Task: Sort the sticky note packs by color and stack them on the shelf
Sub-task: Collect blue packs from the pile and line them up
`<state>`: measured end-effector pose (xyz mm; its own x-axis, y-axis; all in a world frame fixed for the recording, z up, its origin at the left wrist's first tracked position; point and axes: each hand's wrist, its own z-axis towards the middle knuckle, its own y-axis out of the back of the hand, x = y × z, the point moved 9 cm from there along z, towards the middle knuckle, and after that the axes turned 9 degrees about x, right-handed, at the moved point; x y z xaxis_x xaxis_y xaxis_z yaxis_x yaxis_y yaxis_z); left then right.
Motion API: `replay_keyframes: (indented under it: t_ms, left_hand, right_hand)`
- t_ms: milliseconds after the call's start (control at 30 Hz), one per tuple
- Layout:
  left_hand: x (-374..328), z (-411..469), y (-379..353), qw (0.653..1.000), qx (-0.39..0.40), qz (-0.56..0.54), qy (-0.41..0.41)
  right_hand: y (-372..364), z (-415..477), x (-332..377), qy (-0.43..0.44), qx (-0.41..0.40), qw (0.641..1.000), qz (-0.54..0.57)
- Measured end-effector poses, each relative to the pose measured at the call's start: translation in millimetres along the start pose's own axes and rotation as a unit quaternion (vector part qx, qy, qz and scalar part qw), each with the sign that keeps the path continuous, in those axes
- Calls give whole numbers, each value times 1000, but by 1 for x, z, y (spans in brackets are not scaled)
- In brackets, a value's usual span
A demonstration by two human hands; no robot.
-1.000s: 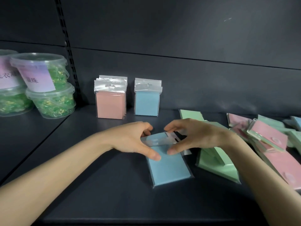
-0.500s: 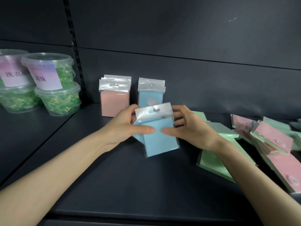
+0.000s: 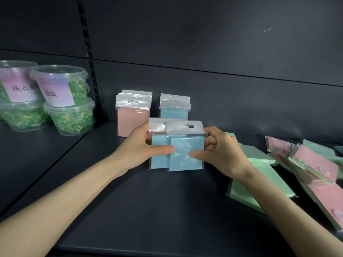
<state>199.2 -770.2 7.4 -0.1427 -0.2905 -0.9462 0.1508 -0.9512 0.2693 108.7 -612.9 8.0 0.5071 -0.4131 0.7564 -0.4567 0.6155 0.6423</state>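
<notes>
Two blue sticky note packs (image 3: 183, 154) stand upright, overlapping, on the dark shelf (image 3: 148, 210), held between both hands. My left hand (image 3: 141, 149) grips their left side with the thumb across the front. My right hand (image 3: 220, 153) grips the right side. Behind them against the back wall stand a pink stack (image 3: 132, 115) and a blue stack (image 3: 174, 108), both upright. Loose green packs (image 3: 241, 190) and pink packs (image 3: 315, 164) lie in a jumble to the right.
Clear plastic tubs (image 3: 68, 101) of green beads with purple labels are stacked on the neighbouring shelf at left. A slotted upright post (image 3: 89, 52) divides the two shelf bays. The dark back wall (image 3: 222, 89) rises behind the stacks.
Both hands lifted the blue packs off the shelf surface, turned them upright and carried them back toward the blue stack. The camera view shifted slightly right.
</notes>
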Motion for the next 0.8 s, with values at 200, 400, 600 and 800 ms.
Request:
replay_keyframes:
  t_ms: [200,400,600,800]
  left_hand:
    - [5,3,1,999,-21,26,-8]
    - [1,14,-8,997,49,52,-11]
    - [-13,48,14,980,44,196,0]
    - [-31,81,25,913,25,407,-11]
  right_hand:
    - [-7,4,2,-9,-1,1000,19]
    - [-16,18,4,-1,62,997,42]
    - [-6,45,6,-20,70,997,-37]
    - [-5,74,11,-37,36,994,-98]
